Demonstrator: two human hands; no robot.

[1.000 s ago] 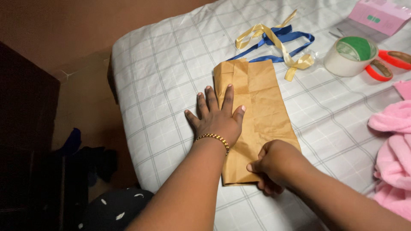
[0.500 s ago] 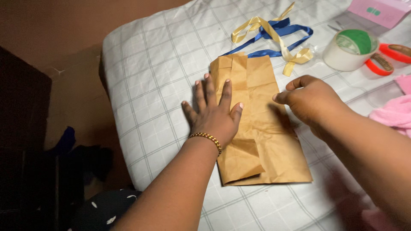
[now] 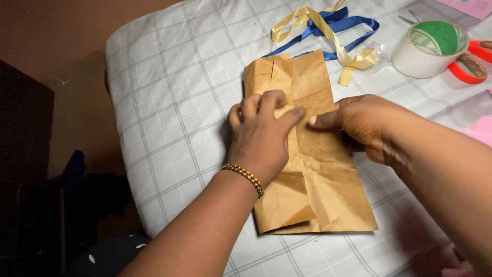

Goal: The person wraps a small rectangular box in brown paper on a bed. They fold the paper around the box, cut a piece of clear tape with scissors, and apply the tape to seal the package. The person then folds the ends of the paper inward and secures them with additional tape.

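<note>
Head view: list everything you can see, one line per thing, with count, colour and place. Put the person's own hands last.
Paper bag: one, brown, creased, flat on the bed, centre.
Ribbon, blue: one, looped beyond the bag's far end.
Ribbon, gold: one, pale gold, tangled over the blue one.
Tape roll: one, whitish with a green core, far right.
Scissors: one pair, orange-red handles, partly behind the tape roll.
Pink fabric: one piece, right edge, mostly cut off.
Bed sheet: one, white with a grey grid, under everything.
Bracelet: one, gold, on the left wrist.
Left hand: fingers curled, pressing on the bag's left side.
Right hand: fingertips on the bag's middle, beside the left thumb.
</note>
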